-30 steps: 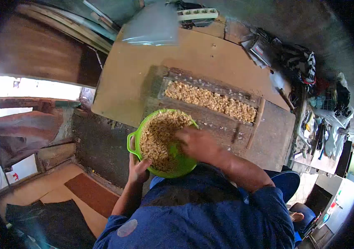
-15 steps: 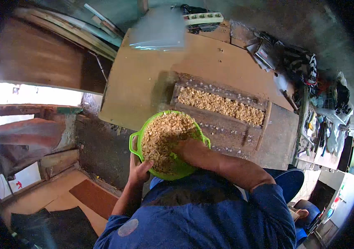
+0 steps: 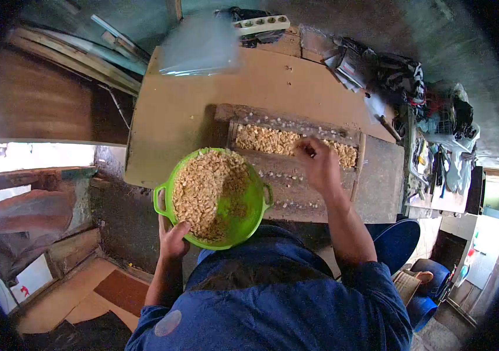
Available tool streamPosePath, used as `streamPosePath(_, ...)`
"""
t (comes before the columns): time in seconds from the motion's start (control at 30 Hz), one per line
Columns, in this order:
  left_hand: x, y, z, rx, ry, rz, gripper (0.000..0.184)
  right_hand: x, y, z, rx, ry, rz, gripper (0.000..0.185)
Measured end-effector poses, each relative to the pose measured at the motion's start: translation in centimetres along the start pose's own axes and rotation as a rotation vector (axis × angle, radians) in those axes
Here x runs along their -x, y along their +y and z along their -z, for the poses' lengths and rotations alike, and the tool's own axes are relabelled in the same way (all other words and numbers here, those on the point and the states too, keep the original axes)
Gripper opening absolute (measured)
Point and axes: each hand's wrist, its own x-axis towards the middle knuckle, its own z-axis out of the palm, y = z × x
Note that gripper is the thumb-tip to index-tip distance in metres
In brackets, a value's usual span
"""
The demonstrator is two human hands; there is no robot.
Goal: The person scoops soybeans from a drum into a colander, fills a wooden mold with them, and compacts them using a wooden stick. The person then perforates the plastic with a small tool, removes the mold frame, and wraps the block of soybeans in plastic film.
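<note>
My left hand (image 3: 174, 240) grips the near left rim of a bright green plastic basin (image 3: 246, 219), with the thumb over the edge. Pale puffed or flaked pieces (image 3: 194, 190) are heaped on the basin's left side, leaving green bottom bare at the right. Over a long wooden mould (image 3: 281, 164) is my right hand (image 3: 319, 167), its fingers curled together and pointing down. Whatever those fingers hold is hidden. The mould's narrow trough is filled with a strip of the same pale pieces (image 3: 264, 139), partly covered by the hand.
The mould lies on a tan worktable (image 3: 185, 105), with loose crumbs scattered on its planks. A clear plastic sheet (image 3: 199, 47) and a white power strip (image 3: 264, 24) are at the back. Bags and tools crowd the right side. A blue round seat (image 3: 398, 243) stands near my right elbow.
My right hand has come out of the basin and moved right and up over the mould. The basin, still in my left hand, shows more of its bottom. The whole view has shifted slightly.
</note>
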Motion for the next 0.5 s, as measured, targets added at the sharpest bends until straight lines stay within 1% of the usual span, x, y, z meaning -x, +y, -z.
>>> streamPosePath(0.07,-0.4,0.0,0.4,0.002,0.007,0.000,0.104,-1.0,2.4,0.5,0.203,0.028,-0.050,0.019)
streamPosePath(0.1,-0.4,0.0,0.7,0.003,0.018,-0.003,0.104,-1.3,2.8,0.9,0.206,0.030,-0.054,0.019)
streamPosePath(0.17,-0.5,0.1,1.1,0.034,-0.007,-0.011,0.103,-1.6,3.4,1.6,0.336,0.076,-0.192,0.017)
streamPosePath(0.2,-0.5,0.3,1.1,0.028,-0.003,-0.010,0.103,-1.5,3.5,1.8,0.215,0.139,-0.179,0.017)
streamPosePath(0.23,-0.6,0.5,1.2,0.021,0.000,-0.008,0.103,-1.3,3.4,2.1,0.215,0.140,-0.181,0.017)
streamPosePath(0.3,-0.8,0.8,1.7,-0.003,-0.011,0.000,0.101,-0.5,2.4,3.1,0.232,0.283,-0.101,0.017)
streamPosePath(0.33,-0.9,0.8,1.8,0.020,-0.010,-0.017,0.099,-0.3,1.7,3.5,0.202,0.247,-0.150,0.019)
streamPosePath(0.37,-1.0,0.7,2.1,0.045,-0.011,-0.033,0.097,-0.1,3.2,3.5,0.205,0.251,-0.153,0.019)
streamPosePath(0.4,-1.3,-0.4,4.0,0.160,-0.052,-0.033,0.085,0.0,5.8,3.3,0.297,0.149,-0.154,0.020)
streamPosePath(0.43,-1.4,-0.4,4.2,0.162,-0.057,-0.032,0.085,0.0,6.0,3.3,0.388,0.047,-0.153,0.020)
streamPosePath(0.5,-1.6,-0.1,3.8,0.179,-0.052,0.012,0.089,0.2,5.1,4.0,0.383,0.088,-0.125,0.021)
